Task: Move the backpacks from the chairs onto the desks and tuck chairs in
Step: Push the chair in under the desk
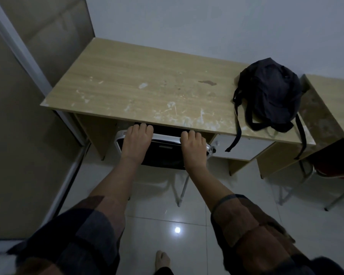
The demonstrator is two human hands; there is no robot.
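White-walled room, wooden desk [147, 80] with chair [163, 147] beneath.
Left hand [136, 143] and right hand [194, 148] curl over the chair's backrest; black backpack [270, 94] lies at two o'clock.

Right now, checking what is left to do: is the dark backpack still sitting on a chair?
No, the dark backpack lies on the desk, at its right end, with straps hanging over the front edge.
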